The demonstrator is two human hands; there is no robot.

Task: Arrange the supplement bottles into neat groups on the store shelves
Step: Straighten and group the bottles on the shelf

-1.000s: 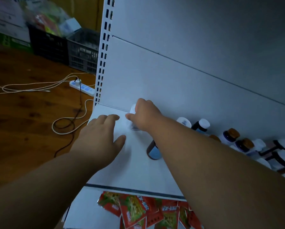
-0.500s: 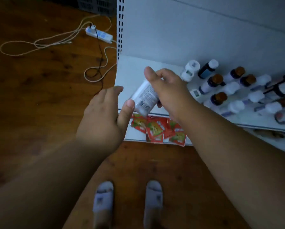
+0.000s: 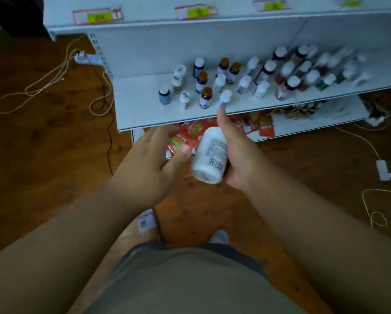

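My right hand (image 3: 237, 155) is shut on a white supplement bottle (image 3: 209, 155) with a barcode label, held tilted with its base toward me, in front of the shelf edge. My left hand (image 3: 151, 162) is open just left of it, its thumb close to the bottle's side. Behind, the white shelf (image 3: 140, 105) carries several upright bottles: a blue-labelled dark bottle (image 3: 164, 94), small white ones (image 3: 184, 99), brown-capped ones (image 3: 205, 97) and a denser, blurred cluster of white-capped bottles (image 3: 292, 73) toward the right.
Red snack packets (image 3: 262, 125) lie on the lower shelf. An upper shelf edge with price tags (image 3: 98, 16) runs across the top. Cables and a power strip (image 3: 86, 57) lie on the wooden floor at left, another cord with an adapter (image 3: 382, 169) at right. My feet are below.
My right hand lifted the white bottle from the back left of the shelf and drew it toward me. My left hand came off the shelf beside it. My view dropped and pulled back.
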